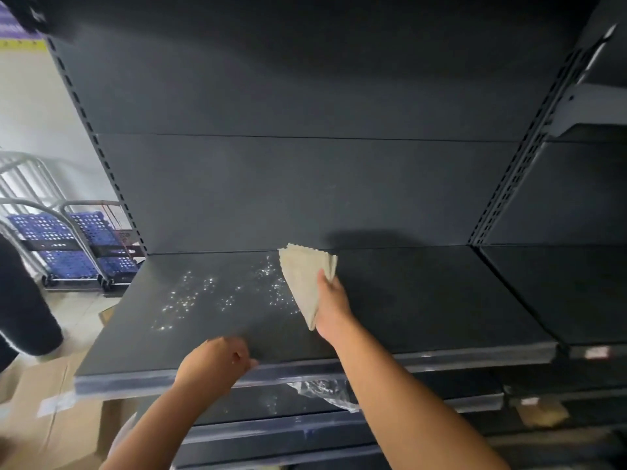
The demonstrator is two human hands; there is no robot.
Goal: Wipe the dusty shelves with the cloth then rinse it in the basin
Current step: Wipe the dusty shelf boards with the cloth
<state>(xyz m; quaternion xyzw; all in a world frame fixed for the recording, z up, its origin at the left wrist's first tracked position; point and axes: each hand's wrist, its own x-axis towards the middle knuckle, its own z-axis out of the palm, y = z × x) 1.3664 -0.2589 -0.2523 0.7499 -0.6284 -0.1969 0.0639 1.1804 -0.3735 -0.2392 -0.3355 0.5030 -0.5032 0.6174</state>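
A folded beige cloth [303, 283] hangs from my right hand [331, 301], which grips it just above the middle of a black metal shelf [424, 300]. White specks of dust or droplets [217, 296] are scattered over the shelf's left half, to the left of the cloth. My left hand [217, 359] rests at the shelf's front edge with its fingers curled and nothing in it. No basin is in view.
Lower black shelves [441, 398] step out below, one holding crumpled clear plastic [322, 391]. Another shelf bay [559, 283] adjoins on the right. Cardboard boxes [51, 418] sit at lower left. Blue crates on trolleys [74, 245] stand at left, beside a person's dark sleeve [23, 300].
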